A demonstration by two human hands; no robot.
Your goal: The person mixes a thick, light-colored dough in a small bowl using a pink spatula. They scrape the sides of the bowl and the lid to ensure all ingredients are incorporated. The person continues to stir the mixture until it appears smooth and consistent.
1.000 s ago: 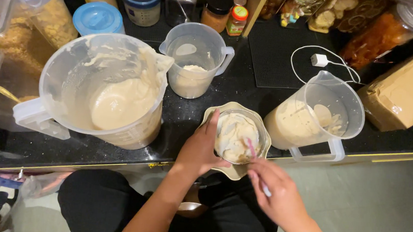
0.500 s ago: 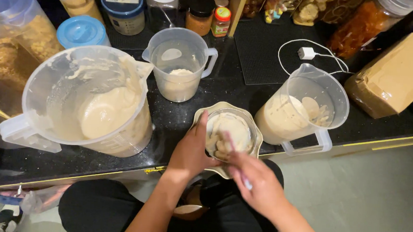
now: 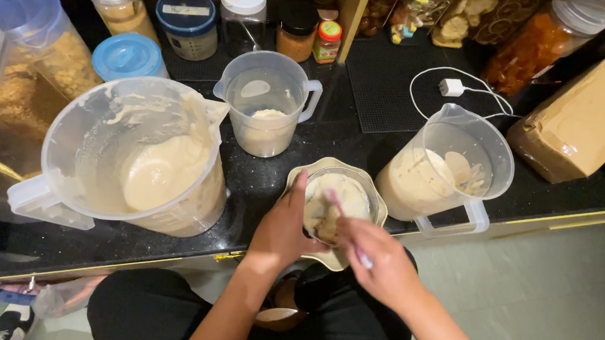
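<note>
Fingers of my left hand (image 3: 281,228) wrapped on the scalloped beige bowl (image 3: 335,208) at the black counter's (image 3: 281,179) edge, right hand (image 3: 374,258) pinching a thin spoon (image 3: 345,221) in lumpy pale batter, smeared plastic jug (image 3: 135,156) beside.

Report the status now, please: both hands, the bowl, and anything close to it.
Left hand grips bowl rim. Right hand holds utensil in the batter. Large jug left, handled jug right, both near, not touching.

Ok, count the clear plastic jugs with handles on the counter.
3. The large jug stands at the left with batter inside, a small jug at the centre back, and another jug at the right, beside the bowl.
</note>
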